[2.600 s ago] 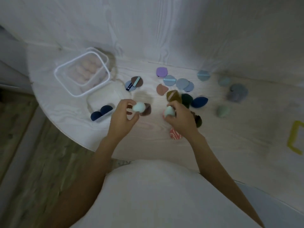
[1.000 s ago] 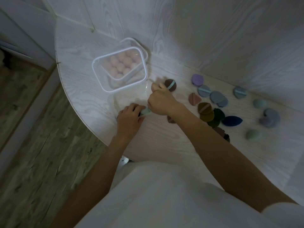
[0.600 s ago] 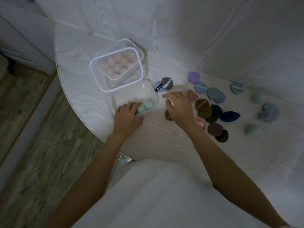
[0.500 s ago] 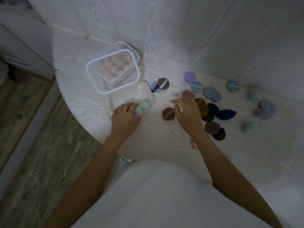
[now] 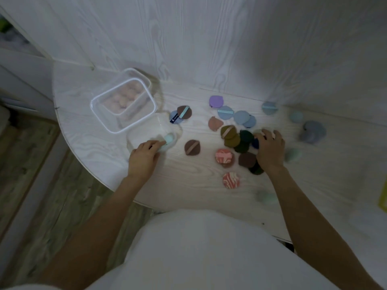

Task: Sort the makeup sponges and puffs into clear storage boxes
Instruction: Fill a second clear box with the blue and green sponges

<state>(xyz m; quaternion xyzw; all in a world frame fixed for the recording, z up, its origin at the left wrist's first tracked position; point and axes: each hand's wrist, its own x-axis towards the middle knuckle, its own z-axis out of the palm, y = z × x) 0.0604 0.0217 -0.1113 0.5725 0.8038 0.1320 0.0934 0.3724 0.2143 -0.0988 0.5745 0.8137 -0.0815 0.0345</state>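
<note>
A small clear box [image 5: 146, 130] holds light-blue sponges [image 5: 170, 139]; my left hand [image 5: 144, 158] grips its near wall. A larger white-rimmed clear box [image 5: 100, 114] behind it contains pink sponges [image 5: 123, 97]. Puffs lie scattered mid-table: brown ones [image 5: 192, 147], pink marbled ones [image 5: 225, 156], an olive one [image 5: 228, 131], blue ones [image 5: 225, 112] and a purple one [image 5: 216, 100]. My right hand [image 5: 270, 150] is curled over the pile's right side, its fingers round a dark blue sponge [image 5: 255, 143] that is mostly hidden.
Pale green sponges [image 5: 293, 155] lie right of my right hand and near the front edge [image 5: 266, 197]. A grey-blue puff [image 5: 313, 131] sits at the far right, a yellow object [image 5: 383, 197] at the frame's edge. The round table edge [image 5: 69, 143] drops to the floor on the left.
My right hand has moved right from the brown puff to the pile and closed on the dark blue sponge. My left hand stays at the small box.
</note>
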